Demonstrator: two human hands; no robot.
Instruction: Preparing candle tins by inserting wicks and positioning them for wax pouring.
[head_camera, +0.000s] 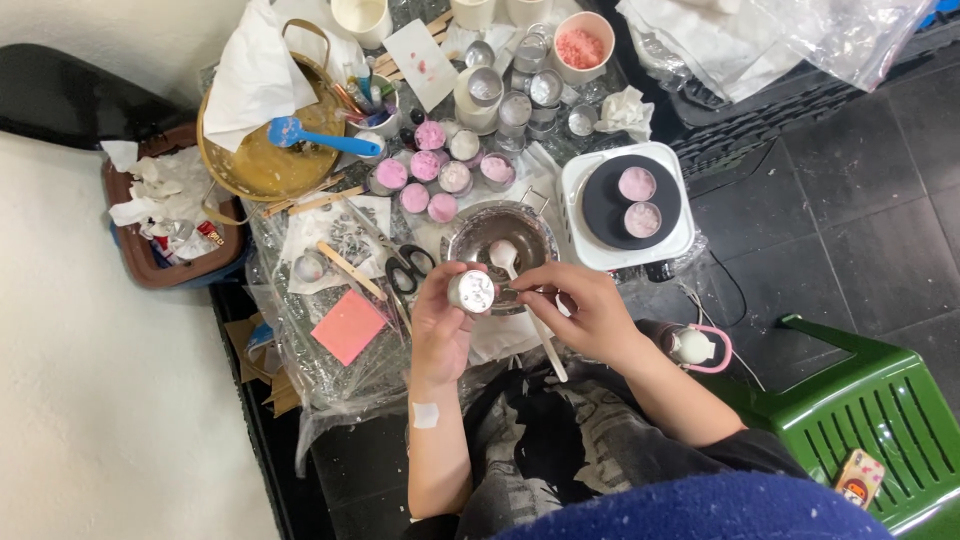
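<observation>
Left hand (440, 325) grip closed round a small metal tin (471, 291) of pale wax, held over the bench (330, 375) edge. Right hand (585, 310) pinching a white spoon (503, 256), bowl in the steel pot (470, 232). Beyond: pink-filled tins (425, 166), two more tins on the hotplate (672, 232).

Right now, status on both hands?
Left hand holds small metal cup. Right hand grips white spoon over steel bowl. Scissors lie close left.
</observation>
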